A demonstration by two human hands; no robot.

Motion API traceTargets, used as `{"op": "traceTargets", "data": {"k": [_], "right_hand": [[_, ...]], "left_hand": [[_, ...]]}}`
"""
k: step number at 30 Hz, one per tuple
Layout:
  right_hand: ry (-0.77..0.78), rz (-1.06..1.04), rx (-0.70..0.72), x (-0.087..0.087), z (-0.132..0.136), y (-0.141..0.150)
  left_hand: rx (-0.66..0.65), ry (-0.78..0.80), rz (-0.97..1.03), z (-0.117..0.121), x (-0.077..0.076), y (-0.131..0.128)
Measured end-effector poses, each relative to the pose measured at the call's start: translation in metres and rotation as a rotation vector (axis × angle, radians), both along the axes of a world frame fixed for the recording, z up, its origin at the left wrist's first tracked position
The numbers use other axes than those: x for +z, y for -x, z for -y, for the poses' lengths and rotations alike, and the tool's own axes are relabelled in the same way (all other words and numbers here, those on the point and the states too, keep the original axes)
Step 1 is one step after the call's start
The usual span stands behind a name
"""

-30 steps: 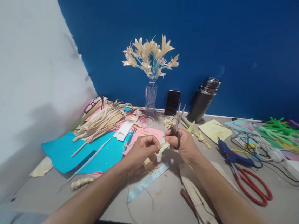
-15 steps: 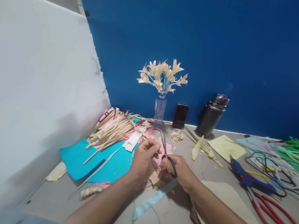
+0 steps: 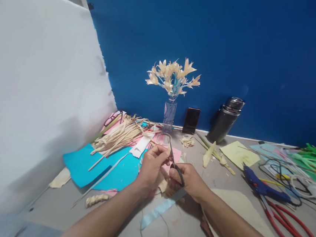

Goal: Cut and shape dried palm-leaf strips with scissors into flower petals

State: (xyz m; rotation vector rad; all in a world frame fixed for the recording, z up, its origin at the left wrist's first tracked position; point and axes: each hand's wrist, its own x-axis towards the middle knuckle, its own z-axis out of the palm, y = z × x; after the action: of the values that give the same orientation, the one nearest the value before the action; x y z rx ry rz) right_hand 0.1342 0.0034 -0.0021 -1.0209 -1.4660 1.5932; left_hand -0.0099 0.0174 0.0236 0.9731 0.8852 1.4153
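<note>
My right hand (image 3: 189, 180) is closed round the black handles of small scissors (image 3: 174, 161), whose blades point up and to the left. My left hand (image 3: 153, 165) pinches a small pale strip of dried leaf right beside the blades; the strip is mostly hidden by my fingers. Both hands hover above a pink sheet (image 3: 175, 155) and a light blue paper strip (image 3: 160, 209) on the grey table (image 3: 181, 228).
A bundle of dried leaf strips (image 3: 121, 134) lies on cyan paper (image 3: 86, 165) at left. At the back stand a vase of straw flowers (image 3: 172, 88), a phone (image 3: 191, 120) and a dark flask (image 3: 225, 119). A blue glue gun (image 3: 263, 188), red scissors (image 3: 292, 230) and cables lie at right.
The scissors have tipped from pointing upward to leaning left toward my left hand's fingers. Both hands drew closer together. The view shifted, so the table's objects sit further right and lower.
</note>
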Motion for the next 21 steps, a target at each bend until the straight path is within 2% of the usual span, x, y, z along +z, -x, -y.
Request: {"op": "traceTargets", "data": {"k": [15, 17, 21], "right_hand": [[-0.015, 0.009, -0.003, 0.0, -0.001, -0.001], [-0.001, 0.025, -0.046, 0.004, -0.003, -0.003], [-0.066, -0.011, -0.264, 0.018, -0.009, -0.011]], "left_hand": [[-0.059, 0.016, 0.063, 0.001, 0.003, 0.002], [-0.09, 0.051, 0.061, 0.003, 0.004, 0.002], [-0.194, 0.136, 0.039, 0.006, 0.005, 0.002]]}}
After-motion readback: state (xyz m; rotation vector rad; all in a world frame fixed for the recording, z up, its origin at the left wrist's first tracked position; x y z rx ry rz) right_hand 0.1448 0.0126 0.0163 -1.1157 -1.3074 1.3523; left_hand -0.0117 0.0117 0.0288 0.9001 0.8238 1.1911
